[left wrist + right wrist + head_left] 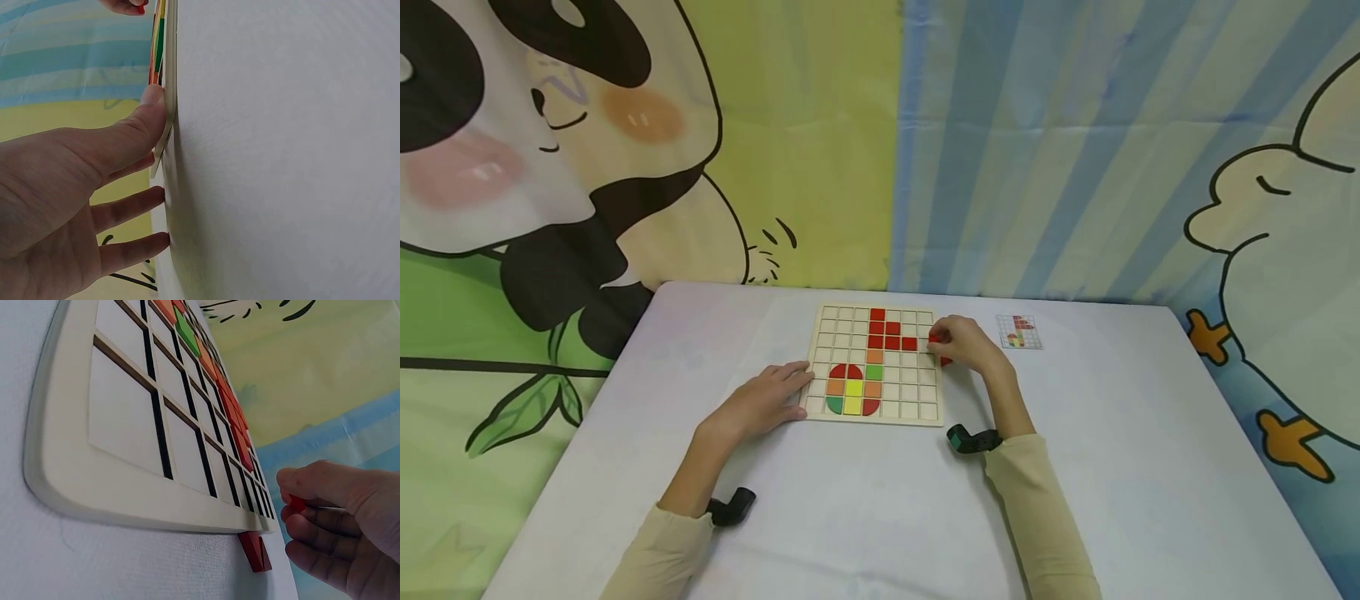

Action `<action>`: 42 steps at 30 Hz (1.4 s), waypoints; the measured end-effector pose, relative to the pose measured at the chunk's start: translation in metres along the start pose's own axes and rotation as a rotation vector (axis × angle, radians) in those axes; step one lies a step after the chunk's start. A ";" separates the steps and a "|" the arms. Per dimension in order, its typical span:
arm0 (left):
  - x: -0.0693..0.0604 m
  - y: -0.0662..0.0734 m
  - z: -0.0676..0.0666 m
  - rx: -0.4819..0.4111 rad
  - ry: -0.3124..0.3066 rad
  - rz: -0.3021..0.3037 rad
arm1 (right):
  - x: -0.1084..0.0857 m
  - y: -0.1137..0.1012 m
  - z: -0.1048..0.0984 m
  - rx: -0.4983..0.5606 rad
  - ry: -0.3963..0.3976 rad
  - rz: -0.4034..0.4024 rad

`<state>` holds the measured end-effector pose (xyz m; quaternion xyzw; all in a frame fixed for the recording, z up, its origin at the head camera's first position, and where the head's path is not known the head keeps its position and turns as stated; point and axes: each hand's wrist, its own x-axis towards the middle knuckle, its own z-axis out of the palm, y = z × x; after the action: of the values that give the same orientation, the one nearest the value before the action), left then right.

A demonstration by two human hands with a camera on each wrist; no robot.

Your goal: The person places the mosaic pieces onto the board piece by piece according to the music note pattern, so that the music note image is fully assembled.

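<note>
A wooden grid board (911, 392) lies on the table. Red tiles (892, 342) form a stepped shape in its upper middle. Lower down, a rounded cluster includes yellow tiles (853, 397), orange, green and curved red pieces. My left hand (763, 398) rests at the board's left edge, thumb and fingertips touching it, fingers fairly straight. Above the board's right edge, my right hand (967, 343) pinches a small red tile (297, 503) between thumb and fingers. Just below that hand, loose red tiles (255, 552) lie against the board's right side; their exact number is unclear.
To the right of the board lies a small printed card (1019, 332) with a coloured grid picture. The white table (865, 508) meets a cartoon-printed cloth backdrop (820, 150) at its far edge. Each wrist wears a black camera (732, 507).
</note>
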<state>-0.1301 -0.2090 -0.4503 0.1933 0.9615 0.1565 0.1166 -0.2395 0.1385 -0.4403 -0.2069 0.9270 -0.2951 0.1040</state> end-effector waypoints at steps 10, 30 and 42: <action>-0.001 -0.002 0.000 -0.001 -0.003 0.001 | 0.003 -0.005 0.006 -0.030 -0.014 0.007; -0.003 -0.002 0.000 -0.003 0.017 0.021 | 0.008 -0.005 0.014 -0.024 -0.018 0.034; -0.002 0.000 -0.001 -0.009 0.018 0.028 | 0.008 -0.001 0.018 -0.005 0.015 0.049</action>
<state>-0.1286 -0.2103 -0.4487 0.2049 0.9590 0.1641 0.1066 -0.2410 0.1251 -0.4546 -0.1822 0.9333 -0.2916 0.1037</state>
